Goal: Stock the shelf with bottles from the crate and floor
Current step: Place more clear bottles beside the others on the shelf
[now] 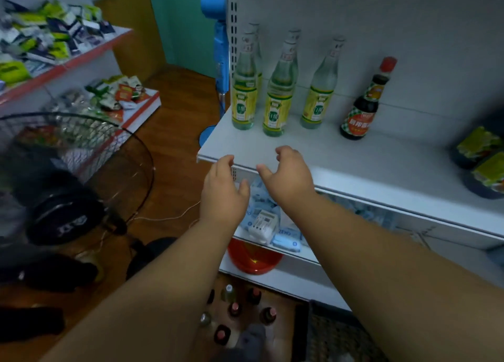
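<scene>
**Bare hands hovering empty at the shelf's front edge**

Bare-skinned and holding nothing, the left hand [222, 191] is reaching forward with its fingers loosely spread, its tips just over the front lip of the white shelf [381, 176]. Just beside it, at 3 o'clock, the right hand [289, 174] is hanging over the same lip, fingers slackly curved and gripping nothing.

At 12 o'clock from the hands, clear bottles with yellow labels [275, 99] are standing upright on the shelf board in a row, with two more close behind them. At 2 o'clock from the right hand, a dark sauce bottle [364, 107] with a red cap is standing apart from that row.

At 6 o'clock, under the forearms, more bottles [234, 309] are standing on the wooden floor, seen from above by their caps. A dark crate [335, 337] is sitting just beside them at 3 o'clock. A red bowl [255, 258] is lying on the lowest board.
</scene>
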A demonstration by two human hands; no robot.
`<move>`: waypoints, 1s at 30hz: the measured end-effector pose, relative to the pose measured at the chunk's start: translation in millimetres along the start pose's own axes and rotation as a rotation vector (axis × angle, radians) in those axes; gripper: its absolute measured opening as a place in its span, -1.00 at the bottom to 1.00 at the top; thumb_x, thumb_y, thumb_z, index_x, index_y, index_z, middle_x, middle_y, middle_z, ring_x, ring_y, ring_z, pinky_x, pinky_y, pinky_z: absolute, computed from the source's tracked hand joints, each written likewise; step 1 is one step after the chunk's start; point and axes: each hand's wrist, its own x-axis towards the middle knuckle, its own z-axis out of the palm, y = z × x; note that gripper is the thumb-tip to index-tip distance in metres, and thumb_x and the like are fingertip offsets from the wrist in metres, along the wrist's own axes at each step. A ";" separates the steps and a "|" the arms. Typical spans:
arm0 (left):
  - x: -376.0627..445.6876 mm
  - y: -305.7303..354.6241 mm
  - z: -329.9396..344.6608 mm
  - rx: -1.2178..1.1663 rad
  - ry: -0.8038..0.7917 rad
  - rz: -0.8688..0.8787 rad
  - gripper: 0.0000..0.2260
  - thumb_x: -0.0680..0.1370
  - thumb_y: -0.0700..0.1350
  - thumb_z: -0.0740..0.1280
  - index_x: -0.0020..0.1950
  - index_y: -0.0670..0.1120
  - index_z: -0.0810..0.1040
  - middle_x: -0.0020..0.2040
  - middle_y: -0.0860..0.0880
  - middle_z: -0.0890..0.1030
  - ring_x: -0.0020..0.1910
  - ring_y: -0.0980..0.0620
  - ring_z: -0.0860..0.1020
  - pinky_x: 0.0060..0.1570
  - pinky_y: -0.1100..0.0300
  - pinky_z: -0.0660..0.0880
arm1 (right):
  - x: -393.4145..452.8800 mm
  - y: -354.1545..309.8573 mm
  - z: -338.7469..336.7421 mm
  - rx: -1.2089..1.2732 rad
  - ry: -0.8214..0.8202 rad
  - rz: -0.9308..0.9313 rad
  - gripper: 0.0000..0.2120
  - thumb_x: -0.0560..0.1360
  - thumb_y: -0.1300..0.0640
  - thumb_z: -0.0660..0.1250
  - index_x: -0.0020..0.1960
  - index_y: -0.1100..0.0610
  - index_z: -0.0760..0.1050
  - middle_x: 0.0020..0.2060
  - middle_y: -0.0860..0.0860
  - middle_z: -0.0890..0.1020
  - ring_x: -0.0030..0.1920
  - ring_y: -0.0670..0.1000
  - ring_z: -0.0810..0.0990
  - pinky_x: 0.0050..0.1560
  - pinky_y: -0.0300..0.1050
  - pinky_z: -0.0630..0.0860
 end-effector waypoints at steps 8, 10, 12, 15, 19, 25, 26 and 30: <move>-96.0 -21.3 -18.0 0.103 -0.091 0.011 -0.57 0.53 -0.13 0.35 0.39 -0.07 0.39 0.27 -0.03 0.50 0.26 0.00 0.46 0.27 0.11 0.41 | -93.8 18.0 12.8 -0.134 -0.105 -0.192 -0.53 0.55 -0.01 0.32 0.39 0.13 0.36 0.26 0.14 0.46 0.27 0.16 0.45 0.24 0.00 0.40; -99.4 -33.1 -24.4 0.147 -0.103 0.019 -0.57 0.53 -0.14 0.35 0.39 -0.07 0.39 0.25 -0.02 0.50 0.25 0.00 0.46 0.23 0.13 0.40 | -99.9 18.6 17.9 -0.137 -0.107 -0.184 -0.53 0.55 -0.02 0.31 0.40 0.11 0.35 0.27 0.12 0.46 0.27 0.14 0.45 0.22 0.00 0.40; -99.9 -50.4 -28.1 0.175 -0.117 0.029 -0.58 0.52 -0.15 0.35 0.38 -0.08 0.41 0.23 -0.03 0.51 0.23 -0.02 0.47 0.23 0.10 0.42 | -101.3 20.3 29.8 -0.142 -0.112 -0.191 -0.52 0.55 -0.02 0.31 0.41 0.10 0.34 0.28 0.11 0.46 0.27 0.14 0.45 0.22 -0.01 0.40; -103.5 -88.1 -28.0 0.219 -0.174 0.013 -0.61 0.52 -0.18 0.34 0.34 -0.09 0.44 0.21 -0.06 0.53 0.21 -0.05 0.48 0.21 0.06 0.42 | -109.7 26.7 64.3 -0.114 -0.156 -0.184 -0.54 0.54 0.05 0.34 0.39 0.13 0.37 0.26 0.12 0.48 0.25 0.14 0.47 0.21 0.00 0.41; -122.6 -153.9 -23.3 0.254 -0.223 0.020 -0.67 0.47 -0.26 0.32 0.24 -0.20 0.51 0.10 -0.21 0.57 0.09 -0.23 0.54 0.09 -0.04 0.47 | -129.4 44.9 131.4 -0.091 -0.284 -0.179 -0.56 0.50 0.11 0.37 0.35 0.15 0.42 0.22 0.13 0.50 0.23 0.12 0.48 0.24 -0.04 0.40; -168.5 -256.9 8.5 0.305 -0.350 -0.149 -0.66 0.50 -0.23 0.35 0.27 -0.19 0.46 0.16 -0.17 0.54 0.14 -0.15 0.51 0.11 -0.01 0.47 | -163.0 97.6 240.7 -0.084 -0.462 -0.110 -0.58 0.49 0.12 0.39 0.32 0.14 0.44 0.19 0.13 0.51 0.19 0.13 0.50 0.16 -0.06 0.41; -178.7 -274.5 16.3 0.306 -0.358 -0.186 -0.64 0.50 -0.22 0.35 0.29 -0.18 0.44 0.18 -0.16 0.53 0.15 -0.13 0.51 0.11 0.02 0.46 | -170.5 107.9 259.7 -0.073 -0.499 -0.113 -0.59 0.50 0.12 0.38 0.32 0.16 0.45 0.18 0.15 0.52 0.19 0.14 0.50 0.17 -0.02 0.45; -217.7 -335.0 58.0 0.281 -0.388 -0.298 -0.59 0.51 -0.09 0.26 0.35 -0.15 0.42 0.21 -0.16 0.53 0.16 -0.15 0.52 0.11 -0.06 0.49 | -191.3 149.9 333.8 -0.069 -0.603 -0.062 -0.62 0.50 0.11 0.36 0.29 0.15 0.47 0.19 0.15 0.52 0.12 0.17 0.55 0.08 0.04 0.50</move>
